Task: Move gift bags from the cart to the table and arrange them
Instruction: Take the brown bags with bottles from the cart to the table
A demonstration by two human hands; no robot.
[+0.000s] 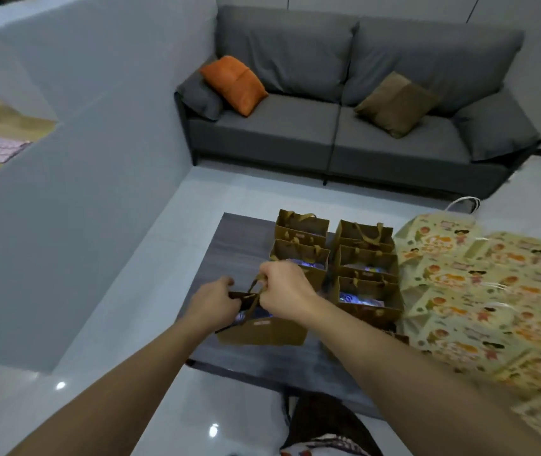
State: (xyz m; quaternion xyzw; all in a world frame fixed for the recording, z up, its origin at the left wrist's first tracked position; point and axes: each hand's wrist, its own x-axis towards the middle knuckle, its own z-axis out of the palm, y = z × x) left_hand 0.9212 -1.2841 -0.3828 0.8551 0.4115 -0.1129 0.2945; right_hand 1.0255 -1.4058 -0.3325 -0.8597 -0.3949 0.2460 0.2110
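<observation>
Grey sofa behind, the dark desk already carries five brown gift bags in two columns. A sixth bag stands nearest; right hand fingers clamp its handle, left hand grips its rim. Cart unseen, so remaining bags unknown.

Head view, forward-down, near table

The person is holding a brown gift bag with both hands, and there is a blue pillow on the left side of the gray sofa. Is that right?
Not quite. The head view shows the pillow on the left side of the gray sofa is orange, not blue. The rest is right: the left hand and right hand both hold the brown gift bag.
</observation>
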